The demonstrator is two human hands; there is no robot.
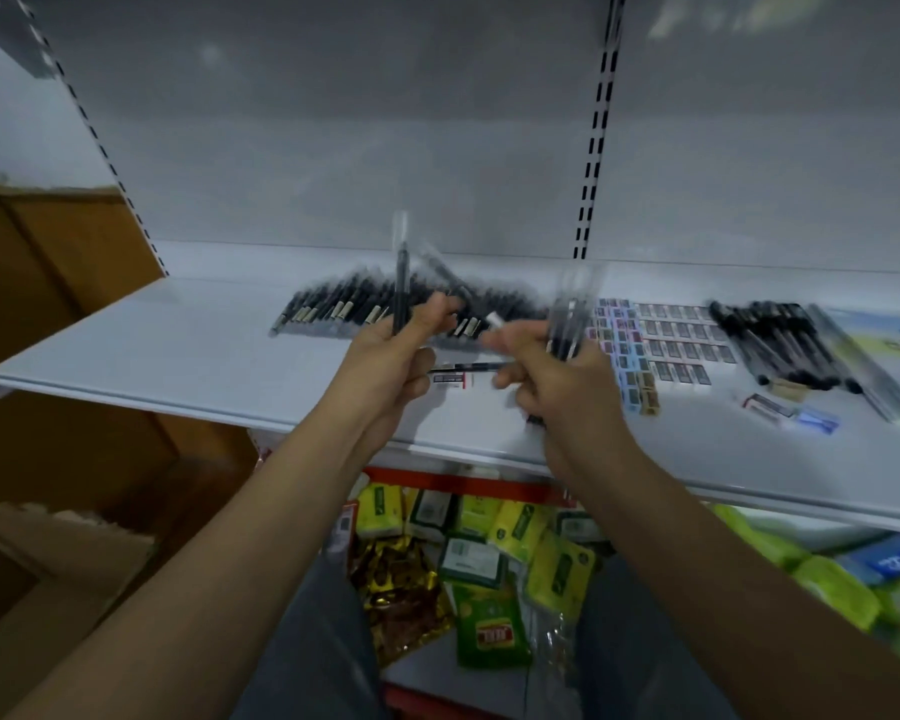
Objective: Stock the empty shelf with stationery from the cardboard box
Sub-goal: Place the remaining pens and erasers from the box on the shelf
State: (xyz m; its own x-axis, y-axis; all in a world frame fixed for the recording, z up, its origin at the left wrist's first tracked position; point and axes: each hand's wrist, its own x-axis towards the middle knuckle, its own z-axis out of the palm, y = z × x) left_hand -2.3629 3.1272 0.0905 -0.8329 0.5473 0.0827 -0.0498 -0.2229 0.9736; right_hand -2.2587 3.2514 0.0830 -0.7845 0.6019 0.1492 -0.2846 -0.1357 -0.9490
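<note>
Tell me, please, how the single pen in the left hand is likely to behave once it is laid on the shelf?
The pen in the left hand looks slim, straight and stiff, probably light. Its round barrel could roll on the smooth shelf unless laid against the row of pens.

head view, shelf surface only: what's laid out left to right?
Row of dark pens → single pen lying flat with a label card → colourful eraser packs → grey packs in rows → bundle of black pens → clear-sleeved item at the right edge.
</note>
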